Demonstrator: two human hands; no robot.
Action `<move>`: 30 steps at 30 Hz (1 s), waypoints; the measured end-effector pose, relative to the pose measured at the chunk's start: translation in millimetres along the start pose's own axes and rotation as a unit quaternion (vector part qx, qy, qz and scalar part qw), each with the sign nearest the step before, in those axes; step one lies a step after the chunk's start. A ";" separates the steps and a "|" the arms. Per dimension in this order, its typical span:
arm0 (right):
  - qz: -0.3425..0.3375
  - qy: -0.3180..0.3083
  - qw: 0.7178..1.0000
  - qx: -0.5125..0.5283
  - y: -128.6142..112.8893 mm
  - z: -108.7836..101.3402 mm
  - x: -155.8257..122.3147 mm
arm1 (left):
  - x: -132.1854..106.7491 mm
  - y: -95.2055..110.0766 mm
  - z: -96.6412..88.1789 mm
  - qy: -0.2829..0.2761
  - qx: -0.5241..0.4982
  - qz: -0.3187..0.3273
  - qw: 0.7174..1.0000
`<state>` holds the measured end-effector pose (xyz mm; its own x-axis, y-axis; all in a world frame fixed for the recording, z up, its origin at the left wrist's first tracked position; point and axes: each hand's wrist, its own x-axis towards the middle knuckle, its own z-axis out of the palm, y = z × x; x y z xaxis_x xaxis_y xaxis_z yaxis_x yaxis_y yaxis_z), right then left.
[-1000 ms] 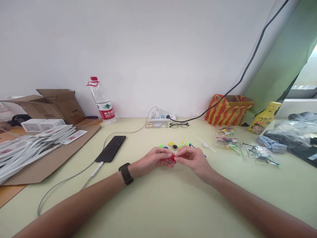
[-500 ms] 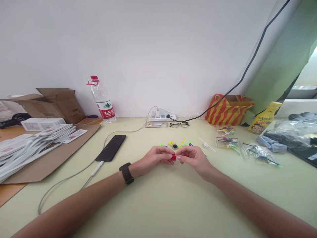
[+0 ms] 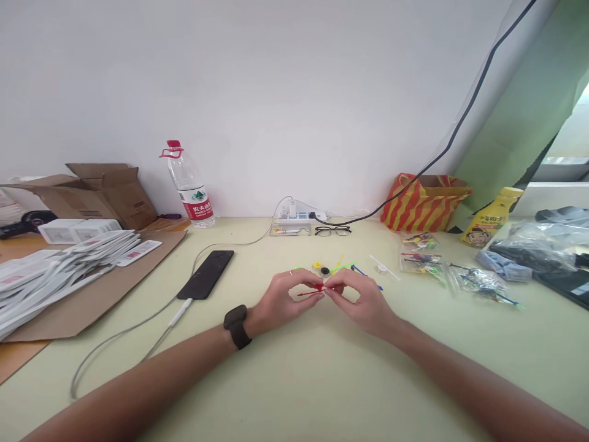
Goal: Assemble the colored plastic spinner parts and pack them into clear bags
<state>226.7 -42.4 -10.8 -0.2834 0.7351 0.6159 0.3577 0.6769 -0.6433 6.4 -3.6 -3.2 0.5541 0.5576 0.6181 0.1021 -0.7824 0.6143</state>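
Observation:
My left hand (image 3: pixel 280 299), with a black watch on the wrist, and my right hand (image 3: pixel 356 299) meet at the middle of the pale green table (image 3: pixel 294 380). Both pinch a small red plastic piece (image 3: pixel 316 289), a disc with a thin red stick pointing left under my left fingers. Just beyond my fingers lie small plastic parts: a yellow disc (image 3: pixel 317 266), a black disc (image 3: pixel 325 271), green sticks (image 3: pixel 343 267) and a blue stick (image 3: pixel 363 274).
A black phone (image 3: pixel 205 274) on a white cable lies left of my hands. Stacked white packets (image 3: pixel 55 267) on cardboard, an open box (image 3: pixel 99 190) and a water bottle (image 3: pixel 188 187) are at left. Glasses (image 3: pixel 332 231), power strip, striped bag (image 3: pixel 426 202), yellow bottle (image 3: pixel 490 224), clear part bags (image 3: pixel 421 263) are behind and at right.
My hands have lifted slightly off the table and turned. The red piece now shows its thin stick pointing left, where before only the red disc showed between my fingertips.

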 end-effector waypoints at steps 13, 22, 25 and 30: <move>-0.016 -0.047 0.997 -0.065 1.7 -5.8 1.1 | -4.3 0.8 -2.5 0.007 0.079 0.007 0.997; 0.062 -0.055 0.996 0.033 1.9 -14.1 8.1 | 3.2 14.7 -7.2 -0.032 -0.039 -0.053 0.997; 0.084 -0.021 0.995 0.055 6.8 -15.5 9.2 | 7.8 17.9 -8.2 -0.055 -0.141 -0.112 0.982; 0.119 0.080 0.989 0.032 3.4 -19.4 9.9 | 10.5 11.5 -5.1 -0.025 -0.206 -0.170 0.963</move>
<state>242.4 -33.5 1.9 -0.0509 0.8618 0.5047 0.3391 0.4903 -0.8029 9.2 -5.3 12.9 0.5870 0.7397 0.3290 -0.0470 -0.3746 0.9260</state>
